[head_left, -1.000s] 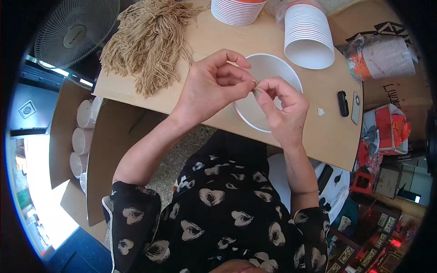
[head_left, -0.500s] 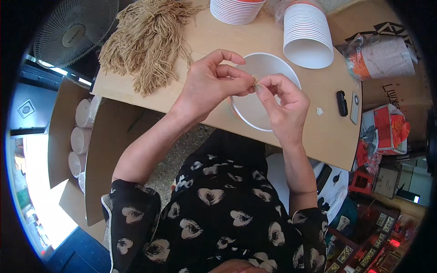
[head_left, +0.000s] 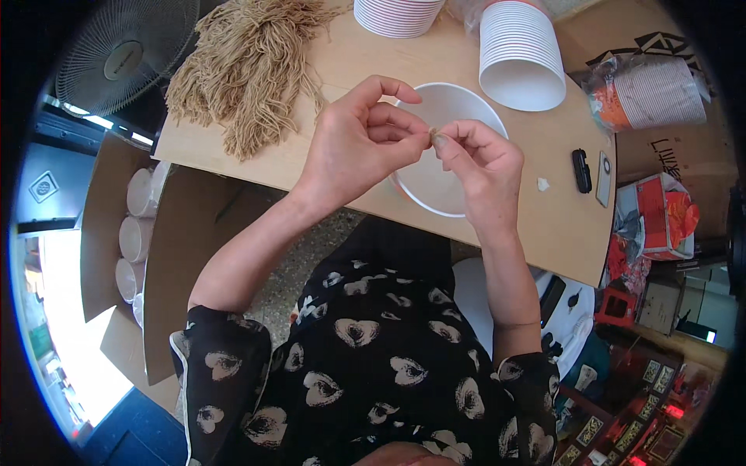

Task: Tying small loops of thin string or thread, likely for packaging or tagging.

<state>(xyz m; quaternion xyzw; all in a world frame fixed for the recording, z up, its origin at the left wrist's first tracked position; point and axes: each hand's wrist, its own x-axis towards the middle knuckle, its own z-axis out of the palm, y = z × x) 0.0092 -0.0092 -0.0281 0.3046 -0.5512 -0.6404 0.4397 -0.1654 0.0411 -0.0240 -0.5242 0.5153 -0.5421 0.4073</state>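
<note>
My left hand (head_left: 346,147) and my right hand (head_left: 491,167) meet over a round white tub (head_left: 437,182) near the table's front edge. Between their fingertips is a small tan piece (head_left: 434,133), perhaps a bit of strand; its exact kind is too small to make out. Thumb and forefinger of each hand pinch it, and the left forefinger curves up apart. Just beyond my left hand lies a large heap of tan, stringy strands (head_left: 252,66), wavy and tangled.
Stacked white tubs (head_left: 522,46) lie tipped at the back right, beside another stack (head_left: 398,17). On the right of the table are a white scrap (head_left: 543,184), a black object (head_left: 582,171) and a grey one (head_left: 604,179). A fan (head_left: 124,60) and a cardboard box (head_left: 183,264) stand left.
The pinched fingertips have shifted slightly, and the small tan piece now shows more clearly between them. The whole view has moved a little; the tub and the heap stay in place.
</note>
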